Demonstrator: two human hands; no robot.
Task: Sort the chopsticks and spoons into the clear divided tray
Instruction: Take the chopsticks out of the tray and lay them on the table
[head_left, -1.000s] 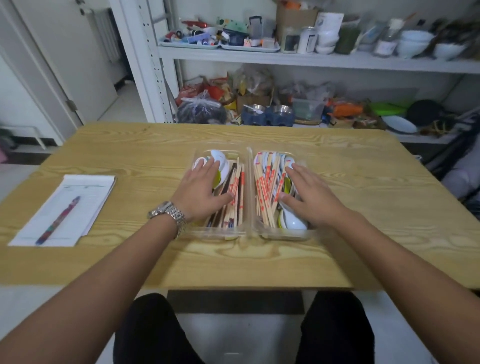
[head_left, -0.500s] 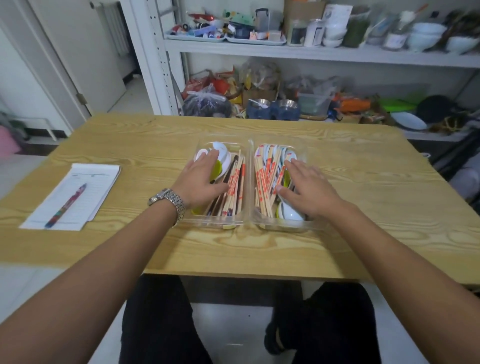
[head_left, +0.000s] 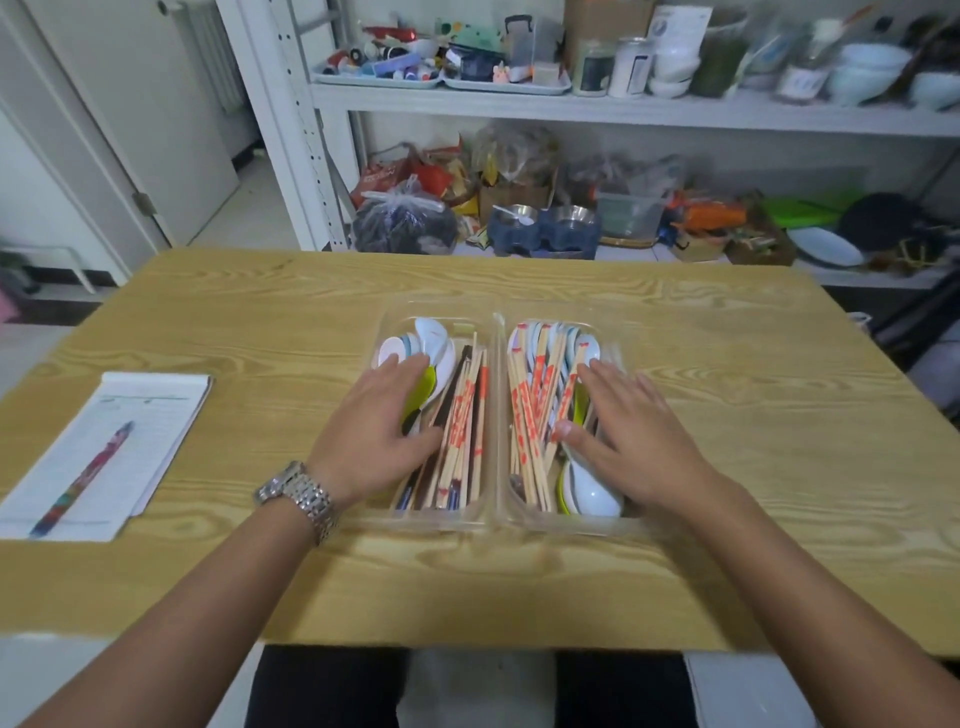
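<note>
Status: through the head camera I am watching the table (head_left: 727, 415), which is carrying the clear divided tray (head_left: 467, 526) at its middle, close to the near edge. The two long compartments are lying side by side, and each is holding a mix of chopsticks (head_left: 464, 415) and spoons (head_left: 592, 496), so I am judging the sorting as not yet begun.

The left hand (head_left: 374, 431) is lying flat over the spoons of the left compartment, fingers loose and gripping nothing, thumb against the chopsticks. The right hand (head_left: 639, 436) is resting the same way on the right compartment, fingers spread over the spoons, thumb tip beside the chopsticks.

Procedure I am recommending:
1. Assign one compartment to each type before lifting anything.
2. Gather the chopsticks as a parallel bundle, pinching near the middle so none are fanning out or catching on the central divider.
3. Lift the spoons in nested stacks (they are looking smooth and likely slippery), steadying the light tray with the free hand.

Markings: the notepad (head_left: 119, 436) at the left, with a pen (head_left: 83, 478) lying on it, is showing printed lines too small to read. The chopsticks are bearing red print, which is also not resolving into legible characters.
</note>
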